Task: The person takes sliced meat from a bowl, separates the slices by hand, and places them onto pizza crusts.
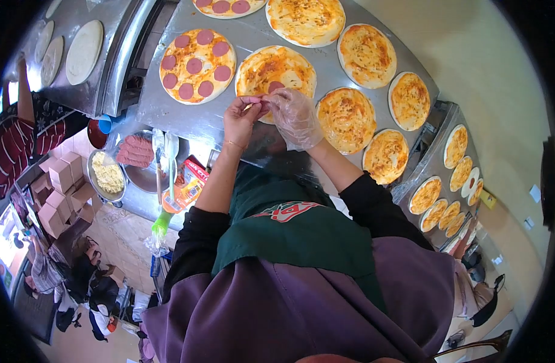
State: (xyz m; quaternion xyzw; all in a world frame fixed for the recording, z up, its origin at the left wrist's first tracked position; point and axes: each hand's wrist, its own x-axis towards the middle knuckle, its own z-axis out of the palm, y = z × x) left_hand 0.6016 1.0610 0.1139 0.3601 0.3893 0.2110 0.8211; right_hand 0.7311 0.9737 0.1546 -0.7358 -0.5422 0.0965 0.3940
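Note:
My left hand (242, 118) is bare, and my right hand (294, 118) wears a clear plastic glove. Their fingertips meet over the lower edge of a sauced pizza base (253, 71), pinched on a small pink slice of sausage that is mostly hidden by the fingers. One sausage slice (276, 86) lies on that base just above the gloved fingers. To its left is a pizza (197, 66) with several round sausage slices spread over it. Another sauced base (346, 121) lies right of my gloved hand.
More sauced bases (367, 55) cover the metal table (162, 112). At lower left are a bowl of shredded cheese (108, 175), stacked sausage slices (135, 151) in a pan and a green-handled brush (162, 222). A co-worker (14, 145) stands far left; stacked boxes (62, 175) are below.

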